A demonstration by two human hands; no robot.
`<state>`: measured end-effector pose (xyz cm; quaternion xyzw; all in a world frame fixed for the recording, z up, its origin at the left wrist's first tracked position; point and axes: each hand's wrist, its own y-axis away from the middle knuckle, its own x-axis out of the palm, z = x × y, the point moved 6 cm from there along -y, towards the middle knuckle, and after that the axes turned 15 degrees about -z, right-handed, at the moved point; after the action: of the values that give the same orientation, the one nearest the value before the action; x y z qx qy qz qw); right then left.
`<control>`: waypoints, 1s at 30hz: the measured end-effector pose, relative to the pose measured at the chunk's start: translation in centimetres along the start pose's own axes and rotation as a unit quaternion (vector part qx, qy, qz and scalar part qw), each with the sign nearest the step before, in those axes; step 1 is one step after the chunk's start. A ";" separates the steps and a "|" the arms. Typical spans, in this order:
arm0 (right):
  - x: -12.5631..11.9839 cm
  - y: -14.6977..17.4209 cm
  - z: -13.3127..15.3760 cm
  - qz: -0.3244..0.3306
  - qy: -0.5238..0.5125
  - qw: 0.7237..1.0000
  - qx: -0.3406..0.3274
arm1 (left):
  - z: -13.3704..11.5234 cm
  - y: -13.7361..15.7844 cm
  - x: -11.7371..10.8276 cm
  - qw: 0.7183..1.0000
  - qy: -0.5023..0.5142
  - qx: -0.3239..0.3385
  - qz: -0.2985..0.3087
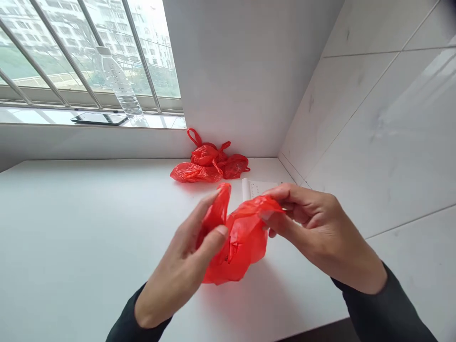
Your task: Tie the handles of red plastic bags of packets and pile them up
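Observation:
A thin red plastic bag (245, 237) is held up between my two hands over the white table, its mouth spread apart. My left hand (188, 261) grips the bag's left side, thumb in front and fingers behind. With thumb and fingertips, my right hand (302, 213) pinches the upper right edge. A small dark and red detail shows inside the bag, too small to make out. Behind it, against the wall, lie several tied red plastic bags (204, 164) in a heap.
A notepad (261, 187) lies at the table's back right, partly covered by my right hand and the bag. On the window sill stand a clear water bottle (123, 88) and a flat dark tablet-like device (99, 118). Metal bars (142, 54) cross the window. A tiled wall (384, 123) bounds the right side of the white table (89, 228).

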<state>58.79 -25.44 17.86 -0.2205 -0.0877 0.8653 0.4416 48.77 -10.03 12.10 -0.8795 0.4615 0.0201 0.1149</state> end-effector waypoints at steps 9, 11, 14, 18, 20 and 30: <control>3.3 -1.4 -0.8 0.069 0.077 0.990 -0.096 | 0.5 -0.1 1.3 0.987 0.076 -0.134 0.054; 4.0 -1.6 -2.2 0.092 0.058 0.993 -0.042 | 1.1 0.2 1.0 0.980 0.084 -0.166 0.064; 4.2 -1.7 -3.1 0.053 0.039 0.998 0.014 | 1.8 0.5 0.4 0.971 0.118 -0.203 0.041; 4.2 -0.4 -2.0 0.033 0.000 0.999 0.029 | 2.4 0.5 -0.1 0.944 0.215 -0.251 0.020; 4.5 0.3 -1.3 0.058 -0.023 0.998 0.022 | 2.3 0.5 -0.3 0.940 0.230 -0.249 0.038; 9.3 -1.0 -6.4 0.166 -0.084 0.980 0.072 | 1.1 1.0 -2.9 0.983 -0.158 0.097 -0.019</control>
<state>57.69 -17.64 9.72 -0.1261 -0.0244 0.9459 0.2979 46.36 -8.02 11.28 -0.8585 0.4208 0.1116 0.2710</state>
